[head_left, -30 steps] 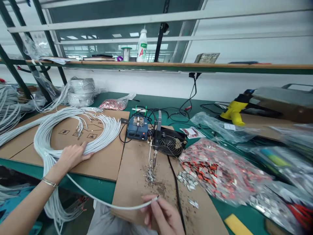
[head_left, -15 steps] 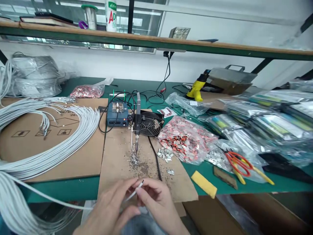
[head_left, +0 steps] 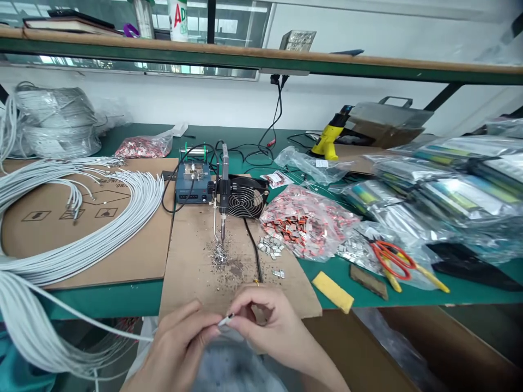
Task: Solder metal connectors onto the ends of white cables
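Observation:
Near the bench's front edge, my left hand (head_left: 180,337) pinches a white cable (head_left: 224,321) close to its end, thumb against fingertips. The tip looks dark and points away to the right. My right hand (head_left: 263,316) is closed on that same tip with thumb and forefinger; whether a small part sits between them is hidden. From the bundle of white cables (head_left: 28,321) at lower left, one strand runs toward my left hand. Beyond my hands, a soldering iron (head_left: 224,185) stands tip down over solder scraps (head_left: 219,255) on cardboard (head_left: 188,272).
A blue soldering station (head_left: 193,188) and black fan (head_left: 247,198) stand behind. To the right lie a bag of red-and-silver connectors (head_left: 306,223), loose metal pieces (head_left: 270,247), a yellow sponge (head_left: 333,292), orange-handled scissors (head_left: 392,260) and a yellow heat gun (head_left: 329,139). A shelf (head_left: 245,60) spans above.
My fingertips have come together around the cable end, which has turned from pointing steeply up to lying flatter. My right hand's grip has shifted slightly. The camera view has moved a little.

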Demonstrator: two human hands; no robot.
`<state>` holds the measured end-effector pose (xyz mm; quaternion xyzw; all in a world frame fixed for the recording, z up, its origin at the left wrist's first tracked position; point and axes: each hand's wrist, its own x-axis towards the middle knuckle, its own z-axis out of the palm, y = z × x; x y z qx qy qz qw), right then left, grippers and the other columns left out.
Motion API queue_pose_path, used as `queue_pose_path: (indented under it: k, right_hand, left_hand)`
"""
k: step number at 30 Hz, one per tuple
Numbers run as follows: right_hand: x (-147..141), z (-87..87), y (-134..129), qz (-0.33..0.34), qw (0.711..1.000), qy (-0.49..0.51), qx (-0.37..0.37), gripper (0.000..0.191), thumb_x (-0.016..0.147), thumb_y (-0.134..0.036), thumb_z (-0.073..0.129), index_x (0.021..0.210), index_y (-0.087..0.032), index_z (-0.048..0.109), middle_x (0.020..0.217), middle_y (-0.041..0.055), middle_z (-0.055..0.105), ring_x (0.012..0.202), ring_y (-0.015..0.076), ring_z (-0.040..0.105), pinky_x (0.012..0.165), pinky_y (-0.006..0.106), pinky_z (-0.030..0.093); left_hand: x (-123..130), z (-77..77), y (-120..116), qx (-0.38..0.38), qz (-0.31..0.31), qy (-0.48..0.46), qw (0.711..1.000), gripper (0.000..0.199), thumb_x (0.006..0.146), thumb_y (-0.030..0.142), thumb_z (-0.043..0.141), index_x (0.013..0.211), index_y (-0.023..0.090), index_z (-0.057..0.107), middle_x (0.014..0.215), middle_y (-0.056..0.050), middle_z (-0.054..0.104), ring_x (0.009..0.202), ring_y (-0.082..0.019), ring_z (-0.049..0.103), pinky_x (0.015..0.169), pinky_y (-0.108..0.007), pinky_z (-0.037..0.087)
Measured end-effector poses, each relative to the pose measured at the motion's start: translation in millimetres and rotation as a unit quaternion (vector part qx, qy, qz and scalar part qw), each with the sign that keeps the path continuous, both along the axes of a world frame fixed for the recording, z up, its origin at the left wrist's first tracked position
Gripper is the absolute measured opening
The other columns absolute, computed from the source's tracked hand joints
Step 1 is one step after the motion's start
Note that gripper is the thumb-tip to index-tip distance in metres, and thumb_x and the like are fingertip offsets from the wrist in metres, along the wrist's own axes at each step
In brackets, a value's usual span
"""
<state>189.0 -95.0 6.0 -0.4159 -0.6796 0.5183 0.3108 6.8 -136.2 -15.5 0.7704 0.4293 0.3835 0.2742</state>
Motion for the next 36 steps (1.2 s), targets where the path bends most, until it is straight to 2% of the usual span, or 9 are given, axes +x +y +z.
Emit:
queue_pose_path:
  k: [5, 11, 14, 18, 22, 25, 30, 33, 36]
  right_hand:
    - [0, -2.9, -5, 0.019, 0.998, 0.026, -0.056, 0.027, 0.075, -0.032, 0.059, 0.062, -0.011, 0.051, 0.052, -0.0023, 0.041, 0.050, 0.0031, 0.034, 0.046, 0.015, 0.025]
    - [-25, -27.4, -12, -0.058, 0.984, 0.169, -0.023, 0.038, 0.074, -0.043, 0.061, 0.061, -0.012, 0.044, 0.054, -0.0020, 0.041, 0.050, 0.0034, 0.035, 0.046, 0.013, 0.030]
    - [-33, -27.7, -16, -0.082, 0.980, 0.109, 0.148, 0.028, 0.080, -0.031, 0.056, 0.060, -0.011, 0.052, 0.051, 0.0000, 0.043, 0.049, 0.0049, 0.038, 0.047, 0.016, 0.031]
    - [-26, -16.0, -18, -0.042, 0.931, 0.005, 0.362, 0.016, 0.080, -0.017, 0.054, 0.069, -0.014, 0.065, 0.055, 0.0036, 0.053, 0.055, 0.0084, 0.046, 0.054, 0.020, 0.036]
    - [-13, -4.6, -14, 0.037, 0.972, -0.037, 0.230, 0.016, 0.078, -0.029, 0.061, 0.087, -0.016, 0.068, 0.066, 0.0025, 0.061, 0.059, 0.0076, 0.051, 0.056, 0.019, 0.039]
    - [-8, 4.8, -12, 0.084, 0.986, -0.056, 0.134, 0.019, 0.079, -0.033, 0.060, 0.079, -0.016, 0.068, 0.067, 0.0025, 0.061, 0.061, 0.0072, 0.050, 0.055, 0.018, 0.036]
    - [-5, 15.6, -12, 0.101, 0.973, -0.124, 0.169, 0.014, 0.078, -0.024, 0.059, 0.069, -0.015, 0.065, 0.062, 0.0000, 0.056, 0.061, 0.0062, 0.047, 0.060, 0.019, 0.033]
    - [-13, 3.9, -14, 0.090, 0.992, 0.033, 0.079, 0.012, 0.069, -0.022, 0.067, 0.061, -0.013, 0.064, 0.055, 0.0007, 0.054, 0.055, 0.0057, 0.046, 0.052, 0.017, 0.031]
    - [-34, -19.0, -20, 0.076, 0.951, 0.294, -0.054, 0.024, 0.059, -0.026, 0.074, 0.054, -0.011, 0.056, 0.049, -0.0007, 0.048, 0.044, 0.0059, 0.046, 0.043, 0.016, 0.031]
  left_hand:
    - [5, -1.7, -10, -0.009, 0.032, 0.008, 0.999, 0.018, 0.090, 0.019, 0.045, 0.094, 0.018, 0.063, 0.067, -0.002, 0.054, 0.062, -0.008, 0.052, 0.054, -0.015, 0.037]
    - [13, -6.8, -16, -0.189, 0.054, -0.136, 0.971, 0.030, 0.090, 0.037, 0.045, 0.085, 0.013, 0.063, 0.063, -0.001, 0.047, 0.043, -0.004, 0.045, 0.042, -0.015, 0.032]
    - [15, -8.7, -17, -0.262, 0.068, -0.227, 0.936, 0.037, 0.086, 0.046, 0.047, 0.087, 0.011, 0.060, 0.061, 0.001, 0.046, 0.039, -0.004, 0.043, 0.039, -0.014, 0.033]
    - [14, -10.3, -21, -0.228, 0.103, -0.250, 0.935, 0.040, 0.085, 0.048, 0.048, 0.087, 0.009, 0.058, 0.054, 0.001, 0.045, 0.042, -0.006, 0.044, 0.042, -0.015, 0.035]
    - [8, -9.7, -29, -0.198, 0.079, -0.199, 0.957, 0.039, 0.091, 0.042, 0.038, 0.081, 0.010, 0.058, 0.058, 0.000, 0.047, 0.042, -0.006, 0.046, 0.044, -0.015, 0.035]
    - [4, -4.3, -33, -0.192, 0.052, -0.129, 0.971, 0.037, 0.093, 0.036, 0.034, 0.079, 0.011, 0.057, 0.058, 0.000, 0.046, 0.041, -0.004, 0.044, 0.045, -0.015, 0.032]
    - [1, 7.4, -32, -0.112, 0.046, 0.017, 0.993, 0.034, 0.093, 0.026, 0.031, 0.084, 0.012, 0.061, 0.060, -0.001, 0.049, 0.045, -0.005, 0.041, 0.054, -0.018, 0.032]
    - [0, 7.5, -32, -0.160, 0.031, -0.030, 0.986, 0.040, 0.093, 0.036, 0.032, 0.074, 0.011, 0.057, 0.053, 0.000, 0.045, 0.043, -0.005, 0.039, 0.051, -0.018, 0.031]
    - [2, 4.4, -29, -0.276, -0.003, -0.167, 0.947, 0.050, 0.084, 0.057, 0.041, 0.065, 0.011, 0.048, 0.047, 0.002, 0.039, 0.038, -0.005, 0.035, 0.042, -0.016, 0.026]
